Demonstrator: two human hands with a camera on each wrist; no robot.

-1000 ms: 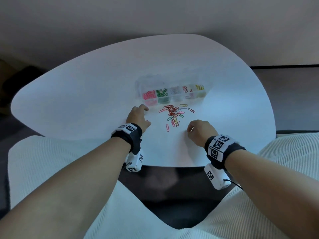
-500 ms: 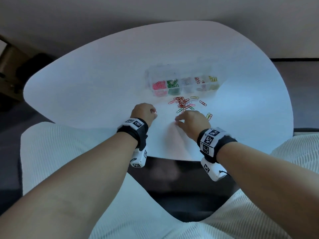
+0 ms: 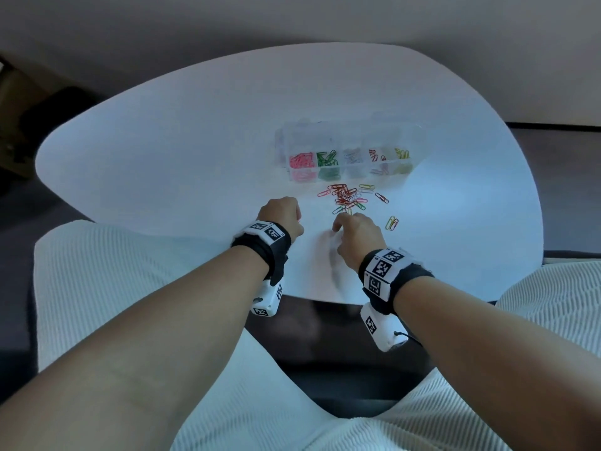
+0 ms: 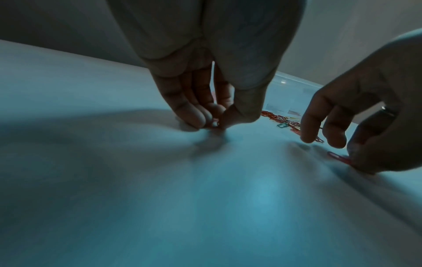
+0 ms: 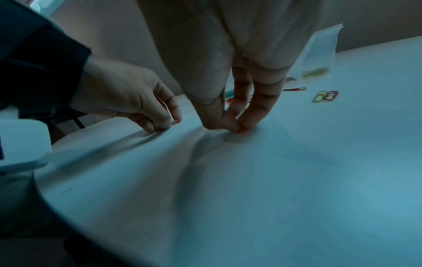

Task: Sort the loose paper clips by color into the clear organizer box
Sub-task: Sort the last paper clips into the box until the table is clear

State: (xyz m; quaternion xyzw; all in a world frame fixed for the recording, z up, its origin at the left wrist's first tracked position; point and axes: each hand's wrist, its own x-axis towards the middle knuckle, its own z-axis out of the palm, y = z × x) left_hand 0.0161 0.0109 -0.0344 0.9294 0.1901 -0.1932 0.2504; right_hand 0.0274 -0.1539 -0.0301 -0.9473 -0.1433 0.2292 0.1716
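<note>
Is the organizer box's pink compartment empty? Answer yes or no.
No: pink clips fill the leftmost compartment of the organizer box.

Loose clips (image 3: pixel 349 198) crowd the table (image 3: pixel 162 157) before the organizer box (image 3: pixel 348 151); flanks bare

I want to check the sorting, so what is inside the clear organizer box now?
The clear organizer box holds, from left to right, pink clips, green clips, pale clips, red clips and yellow clips. Exact counts cannot be told.
</note>
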